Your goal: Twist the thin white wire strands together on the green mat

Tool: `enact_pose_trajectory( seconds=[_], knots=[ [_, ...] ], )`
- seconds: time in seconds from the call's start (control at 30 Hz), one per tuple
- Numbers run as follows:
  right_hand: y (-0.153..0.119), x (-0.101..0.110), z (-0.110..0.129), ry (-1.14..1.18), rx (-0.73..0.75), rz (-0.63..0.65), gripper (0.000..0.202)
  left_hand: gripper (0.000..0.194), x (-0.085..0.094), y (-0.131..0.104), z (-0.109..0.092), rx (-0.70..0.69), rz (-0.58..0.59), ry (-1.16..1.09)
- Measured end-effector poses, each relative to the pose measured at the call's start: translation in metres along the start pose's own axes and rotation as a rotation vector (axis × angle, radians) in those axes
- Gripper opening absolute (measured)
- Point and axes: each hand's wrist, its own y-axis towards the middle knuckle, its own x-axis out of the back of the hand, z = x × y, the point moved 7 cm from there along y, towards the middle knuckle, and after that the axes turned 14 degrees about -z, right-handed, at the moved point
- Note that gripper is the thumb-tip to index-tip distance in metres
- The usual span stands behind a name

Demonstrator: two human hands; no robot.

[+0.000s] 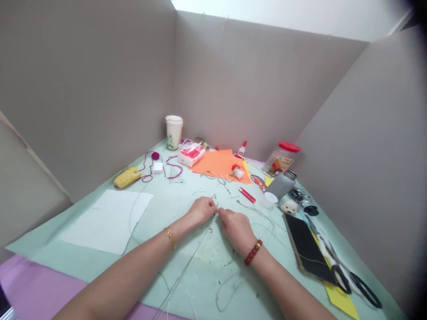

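My left hand (202, 210) and my right hand (235, 226) meet over the middle of the table, their fingertips almost touching. Both are closed in a pinch on a thin pale green cord (191, 258). Several strands of it run from the fingertips down toward the front edge. A short dark tip of the cord pokes up between the hands; how the strands are joined there is too small to tell. More loose cord (218, 293) curls on the tabletop below my right hand. A red lighter (247, 195) lies beyond my right hand.
White cloth (106, 220) and a yellow corn-shaped object (127, 177) lie left. At the back stand a cup (174, 132), a tissue pack (191, 155) and orange paper (213, 163). To the right are a grey bottle (281, 186), a phone (308, 246) and scissors (348, 271). Grey partitions enclose the table.
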Motion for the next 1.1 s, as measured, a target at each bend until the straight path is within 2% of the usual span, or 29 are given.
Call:
enact_pose_trajectory(
  seconds=[0.13,0.23,0.37,0.53,0.7,0.87,1.1],
  knots=[
    [0.003,0.0,0.009,-0.013,0.084,0.051,0.029,0.018,0.001,0.0,0.001,-0.013,-0.029,0.005],
    [0.001,-0.001,0.0,0.022,0.014,0.023,0.021,0.018,0.0,0.0,0.001,-0.018,-0.022,0.005],
    [-0.006,-0.001,-0.017,0.079,-0.17,-0.087,0.025,0.016,0.0,-0.001,-0.001,-0.016,-0.004,0.003],
    [0.0,0.012,-0.019,0.102,-0.142,-0.267,0.025,0.015,0.003,-0.002,-0.004,-0.016,-0.003,0.004],
    [0.004,0.008,-0.036,0.458,-0.388,-0.295,0.023,0.016,0.002,-0.002,-0.003,-0.013,0.01,0.004],
    [0.003,-0.012,-0.048,0.821,-0.608,-0.305,0.024,0.016,0.002,-0.002,-0.003,-0.004,0.02,-0.002],
    [0.013,-0.033,-0.06,1.18,-0.9,-0.493,0.033,0.016,0.005,-0.003,-0.006,0.005,0.026,0.009]
  ],
)
